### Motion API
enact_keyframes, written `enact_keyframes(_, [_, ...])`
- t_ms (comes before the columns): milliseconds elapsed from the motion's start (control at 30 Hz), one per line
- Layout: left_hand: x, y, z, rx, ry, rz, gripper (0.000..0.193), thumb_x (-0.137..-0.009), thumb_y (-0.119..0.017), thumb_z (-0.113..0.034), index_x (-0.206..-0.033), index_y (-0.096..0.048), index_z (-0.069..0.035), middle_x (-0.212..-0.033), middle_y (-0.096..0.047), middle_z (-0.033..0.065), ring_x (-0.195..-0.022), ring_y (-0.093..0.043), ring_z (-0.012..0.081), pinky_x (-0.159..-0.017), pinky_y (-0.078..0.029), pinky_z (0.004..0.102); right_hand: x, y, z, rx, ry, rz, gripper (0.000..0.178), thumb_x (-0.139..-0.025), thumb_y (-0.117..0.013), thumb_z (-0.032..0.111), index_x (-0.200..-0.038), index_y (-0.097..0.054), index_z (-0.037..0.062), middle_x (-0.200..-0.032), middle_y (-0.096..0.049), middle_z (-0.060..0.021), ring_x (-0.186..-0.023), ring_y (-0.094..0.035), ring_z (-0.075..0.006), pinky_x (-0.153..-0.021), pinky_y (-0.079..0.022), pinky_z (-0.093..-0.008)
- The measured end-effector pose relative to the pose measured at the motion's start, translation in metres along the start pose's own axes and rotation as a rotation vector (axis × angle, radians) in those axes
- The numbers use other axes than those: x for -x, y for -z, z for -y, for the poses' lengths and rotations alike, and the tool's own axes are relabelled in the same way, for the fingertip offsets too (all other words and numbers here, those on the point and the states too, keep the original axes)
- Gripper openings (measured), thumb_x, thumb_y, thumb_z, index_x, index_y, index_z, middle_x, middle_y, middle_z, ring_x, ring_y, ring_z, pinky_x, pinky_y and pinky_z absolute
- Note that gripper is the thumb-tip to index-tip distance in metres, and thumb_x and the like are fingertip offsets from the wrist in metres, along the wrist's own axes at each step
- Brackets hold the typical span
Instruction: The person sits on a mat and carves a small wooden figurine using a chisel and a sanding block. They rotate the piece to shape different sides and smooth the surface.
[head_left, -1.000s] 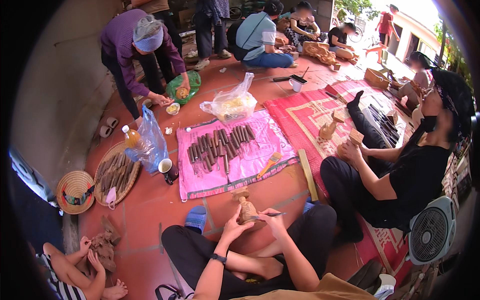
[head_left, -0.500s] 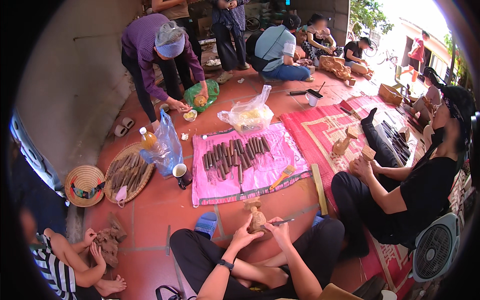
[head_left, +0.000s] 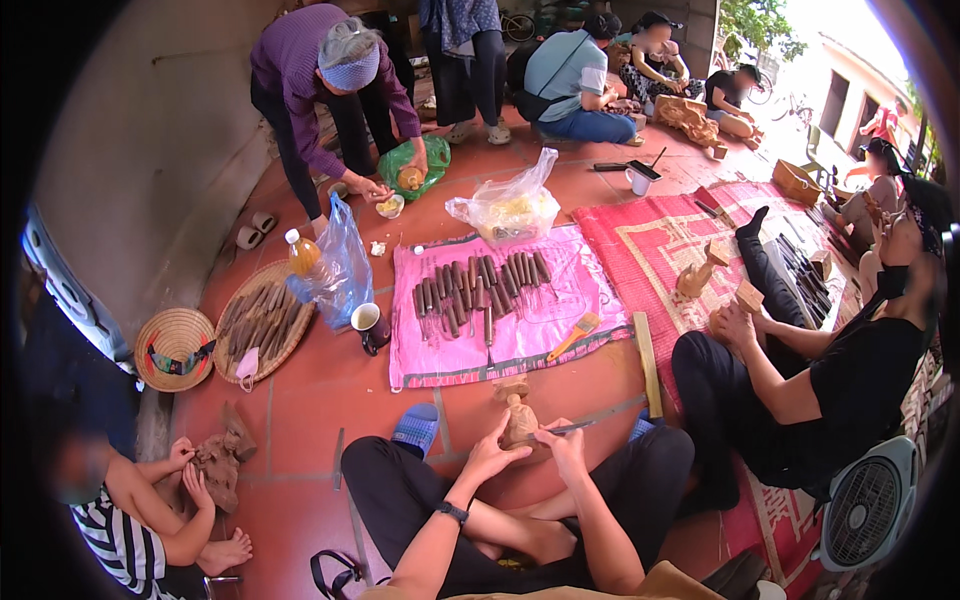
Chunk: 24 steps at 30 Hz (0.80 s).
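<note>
Between my crossed legs a carved wooden figure (head_left: pixel 520 421) stands upright, with a rounded body, a narrow neck and a blocky top. My left hand (head_left: pixel 496 452) is closed round the near left side of its body. In my right hand (head_left: pixel 567 449) is a slim dark tool (head_left: pixel 574 427), whose exact kind I cannot make out; it lies across the figure's right side, one end pointing out to the right. Beyond the figure, several wooden-handled carving tools (head_left: pixel 462 292) lie in rows on a pink sheet (head_left: pixel 420 360), with a yellow-handled brush (head_left: pixel 574 336) at the sheet's right.
To the left are a dark mug (head_left: pixel 371 329), a blue plastic bag (head_left: pixel 337 265) and a round basket (head_left: pixel 232 345) of more tools. A wooden bar (head_left: pixel 647 366) lies at right, near a person (head_left: pixel 860 370) holding a carving. At lower left another person touches a rough wood carving (head_left: pixel 219 466).
The view has tilted slightly, so most things sit a little further right in the picture. The tool's outer end has swung upward a little; both hands keep their hold.
</note>
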<state>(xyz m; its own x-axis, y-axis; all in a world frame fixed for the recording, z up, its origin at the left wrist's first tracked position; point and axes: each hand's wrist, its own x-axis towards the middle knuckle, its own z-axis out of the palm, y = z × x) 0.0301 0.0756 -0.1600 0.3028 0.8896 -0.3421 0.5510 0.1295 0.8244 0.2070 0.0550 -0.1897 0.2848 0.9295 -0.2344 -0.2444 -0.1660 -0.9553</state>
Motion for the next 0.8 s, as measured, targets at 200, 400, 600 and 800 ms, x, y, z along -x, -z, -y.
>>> enact_keyframes(200, [0.000,-0.001,0.003,-0.020,-0.007,-0.013,0.106,-0.069,-0.078,-0.056,-0.153,-0.023,-0.022,-0.131,-0.055,0.0266,-0.124,-0.052,0.0384,-0.103,-0.041,0.0428,0.001,0.005,0.006,-0.144,-0.047,-0.027,0.015,-0.078,-0.070,-0.005,-0.075,-0.058,0.0028,-0.073,-0.064,-0.0057,-0.065,-0.060,-0.0112,-0.064,-0.050,-0.0241])
enact_keyframes(400, [-0.001,-0.002,0.001,-0.033,0.018,0.008,0.106,-0.070,-0.077,-0.056,-0.154,-0.021,-0.024,-0.132,-0.054,0.0267,-0.125,-0.051,0.0391,-0.104,-0.041,0.0425,0.004,-0.004,0.002,-0.078,0.030,-0.023,0.015,-0.078,-0.071,-0.003,-0.075,-0.058,0.0033,-0.072,-0.063,-0.0051,-0.063,-0.058,-0.0098,-0.061,-0.046,-0.0228])
enact_keyframes(600, [-0.002,-0.002,0.010,-0.031,-0.012,-0.014,0.107,-0.070,-0.077,-0.057,-0.154,-0.020,-0.024,-0.133,-0.054,0.0260,-0.125,-0.051,0.0388,-0.103,-0.041,0.0426,0.006,-0.006,0.000,-0.125,0.034,-0.001,0.014,-0.079,-0.070,-0.005,-0.075,-0.059,0.0028,-0.077,-0.066,-0.0074,-0.069,-0.062,-0.0117,-0.066,-0.050,-0.0241])
enact_keyframes(800, [-0.003,-0.003,0.009,-0.019,-0.024,-0.027,0.106,-0.070,-0.080,-0.055,-0.153,-0.024,-0.023,-0.126,-0.057,0.0295,-0.121,-0.055,0.0383,-0.101,-0.043,0.0412,-0.003,0.008,-0.005,-0.194,-0.030,-0.017,0.017,-0.079,-0.070,-0.005,-0.074,-0.057,0.0037,-0.077,-0.065,-0.0077,-0.071,-0.063,-0.0126,-0.067,-0.051,-0.0256])
